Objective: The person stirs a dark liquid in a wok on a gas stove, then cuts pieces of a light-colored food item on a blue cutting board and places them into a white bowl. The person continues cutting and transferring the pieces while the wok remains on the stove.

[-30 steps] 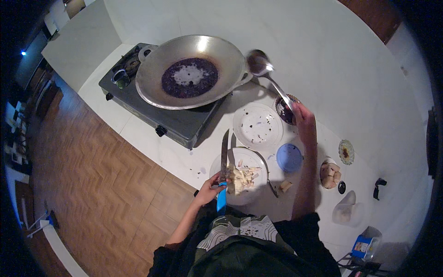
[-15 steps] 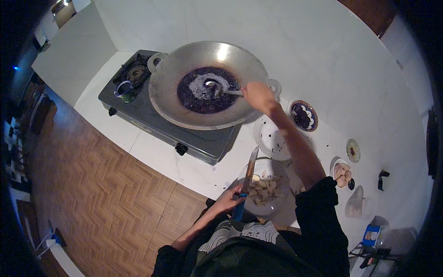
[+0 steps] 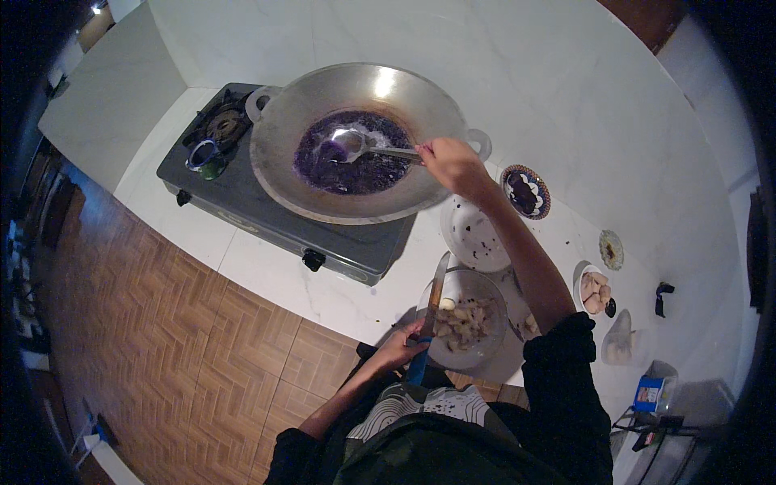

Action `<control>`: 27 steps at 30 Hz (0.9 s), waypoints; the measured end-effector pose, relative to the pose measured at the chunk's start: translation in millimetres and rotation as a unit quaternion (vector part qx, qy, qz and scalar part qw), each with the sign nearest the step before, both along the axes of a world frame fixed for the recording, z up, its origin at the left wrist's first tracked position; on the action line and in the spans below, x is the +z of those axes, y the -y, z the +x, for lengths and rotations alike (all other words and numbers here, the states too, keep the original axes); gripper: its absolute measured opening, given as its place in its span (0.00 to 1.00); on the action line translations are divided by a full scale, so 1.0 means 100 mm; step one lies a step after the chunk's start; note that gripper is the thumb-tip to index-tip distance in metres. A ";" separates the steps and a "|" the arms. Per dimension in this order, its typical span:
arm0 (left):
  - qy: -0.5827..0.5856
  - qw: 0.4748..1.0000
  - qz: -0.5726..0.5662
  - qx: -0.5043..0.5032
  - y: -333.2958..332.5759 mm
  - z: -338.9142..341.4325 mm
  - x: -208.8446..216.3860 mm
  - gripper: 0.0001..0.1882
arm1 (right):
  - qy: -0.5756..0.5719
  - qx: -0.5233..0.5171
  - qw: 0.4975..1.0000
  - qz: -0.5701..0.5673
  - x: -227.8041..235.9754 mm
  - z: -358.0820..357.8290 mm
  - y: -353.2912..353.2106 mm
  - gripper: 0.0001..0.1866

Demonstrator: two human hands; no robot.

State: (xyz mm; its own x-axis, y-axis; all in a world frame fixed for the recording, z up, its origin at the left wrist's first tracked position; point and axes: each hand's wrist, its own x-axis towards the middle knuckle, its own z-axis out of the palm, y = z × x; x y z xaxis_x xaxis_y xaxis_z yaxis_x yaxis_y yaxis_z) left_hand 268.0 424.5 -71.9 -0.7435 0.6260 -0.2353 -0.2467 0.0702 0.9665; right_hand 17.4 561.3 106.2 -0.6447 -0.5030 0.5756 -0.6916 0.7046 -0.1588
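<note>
My right hand (image 3: 454, 164) is closed round the handle of a metal ladle (image 3: 390, 151). The ladle's bowl, with some purple liquid, is over or at the surface of the dark purple liquid (image 3: 349, 179) in a wide metal wok (image 3: 279, 166). Down by my body, my left hand (image 3: 399, 349) is wrapped round the blue handle of a knife (image 3: 438, 293), whose long blade points away from me. Beside and partly under the knife stands a clear bowl (image 3: 499, 331) of pale cut pieces (image 3: 465, 322).
The wok sits on a grey two-burner stove (image 3: 242, 206); a small dark cup (image 3: 207, 162) rests near its other burner. To the right are a speckled white plate (image 3: 471, 234), a patterned bowl (image 3: 525, 192) and a white dish of pale pieces (image 3: 594, 293). A wall rises behind.
The ladle has moved left and up within the wok, its bowl showing more clearly. My left hand keeps its hold on the knife. The whole view has shifted slightly.
</note>
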 end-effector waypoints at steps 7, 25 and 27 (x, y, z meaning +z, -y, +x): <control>-0.013 1.000 -0.017 0.018 -0.02 0.04 -0.19 0.32 | -0.117 -0.076 0.987 0.075 0.10 0.01 -0.07 0.11; -0.031 0.999 0.019 0.019 0.06 -0.03 -0.30 0.33 | -0.149 0.011 0.982 0.116 -0.13 -0.10 -0.36 0.03; -0.046 0.998 0.028 0.018 0.06 -0.04 -0.35 0.33 | -0.112 0.024 0.988 0.105 -0.13 -0.05 -0.31 0.06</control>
